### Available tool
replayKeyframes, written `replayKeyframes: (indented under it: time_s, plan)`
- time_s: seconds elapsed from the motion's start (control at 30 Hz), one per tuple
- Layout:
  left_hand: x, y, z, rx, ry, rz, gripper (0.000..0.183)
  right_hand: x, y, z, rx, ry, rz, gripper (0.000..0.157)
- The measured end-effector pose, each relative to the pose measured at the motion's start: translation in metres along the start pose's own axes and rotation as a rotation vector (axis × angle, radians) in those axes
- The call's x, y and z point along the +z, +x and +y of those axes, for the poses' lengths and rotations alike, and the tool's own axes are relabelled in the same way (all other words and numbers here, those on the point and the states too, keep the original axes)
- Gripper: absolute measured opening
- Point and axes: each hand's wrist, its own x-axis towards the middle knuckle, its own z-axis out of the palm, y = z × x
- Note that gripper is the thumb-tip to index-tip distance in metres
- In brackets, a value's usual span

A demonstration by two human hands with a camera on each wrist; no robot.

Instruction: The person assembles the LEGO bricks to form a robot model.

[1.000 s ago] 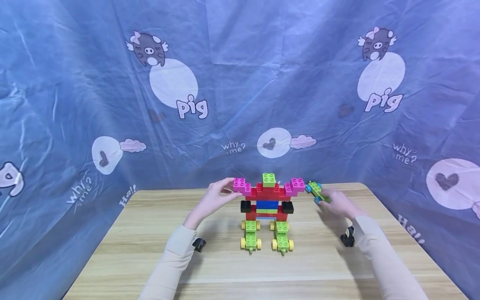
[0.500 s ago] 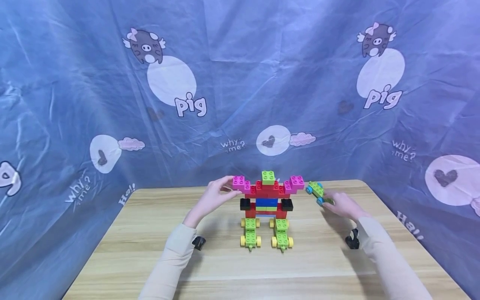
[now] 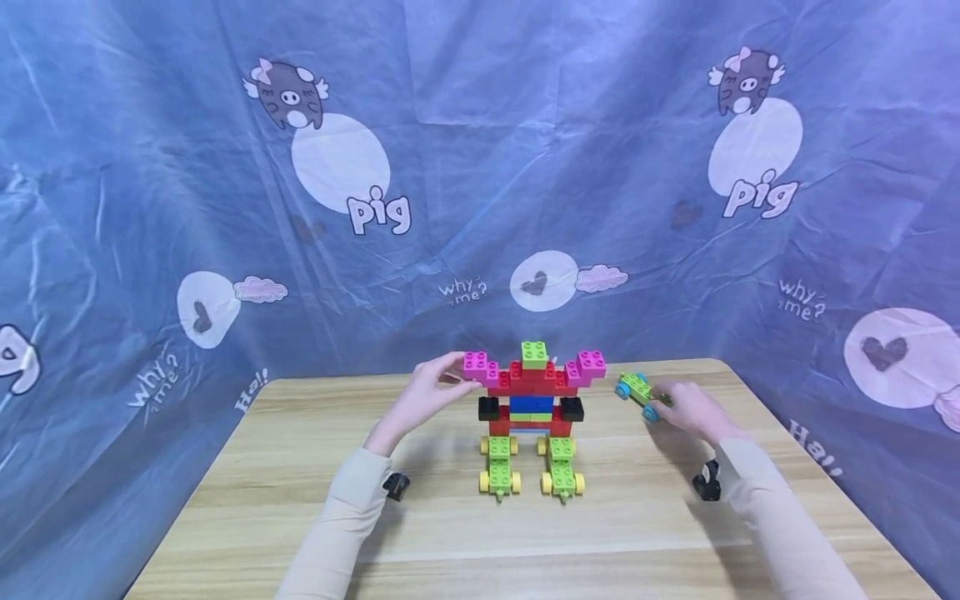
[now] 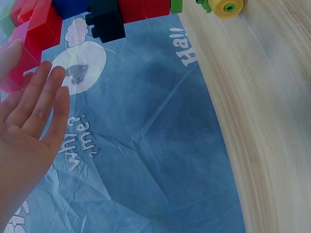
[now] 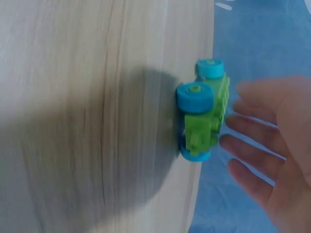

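Note:
A robot-shaped figure of toy bricks (image 3: 532, 383) stands upright on the table, with pink arms, a red and blue body and green wheeled feet. My left hand (image 3: 433, 390) pinches the stepped pink bricks (image 3: 476, 362) of its left-side arm; the left wrist view shows the thumb (image 4: 8, 59) on one face and the fingers extended beside it. To the figure's right, a green toy car base (image 5: 198, 128) with blue wheels rests on the table. Close beside it is my right hand (image 3: 693, 408); its fingers are loosely spread alongside the car, gripping nothing in the right wrist view.
The wooden table (image 3: 300, 517) ends at a back edge just behind the figure and the car. A blue printed cloth (image 3: 465, 208) hangs around the back and sides. Black wrist cameras (image 3: 707, 481) stick out from the sleeves.
The green car base has shifted slightly nearer to me and to the right. My right hand has drawn back a little to the right. The left hand stays at the pink bricks.

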Motion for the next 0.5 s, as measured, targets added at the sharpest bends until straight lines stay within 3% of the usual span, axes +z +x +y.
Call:
replayKeyframes:
  time_s: [0.2, 0.5]
  plan:
    - [0.001, -0.001, 0.001, -0.004, 0.0, 0.001, 0.044, 0.009, 0.005, -0.002, -0.001, -0.051, 0.0, 0.038]
    - [0.0, -0.002, 0.002, 0.022, 0.009, 0.006, 0.044, 0.012, 0.004, -0.002, -0.035, -0.047, 0.015, 0.035]
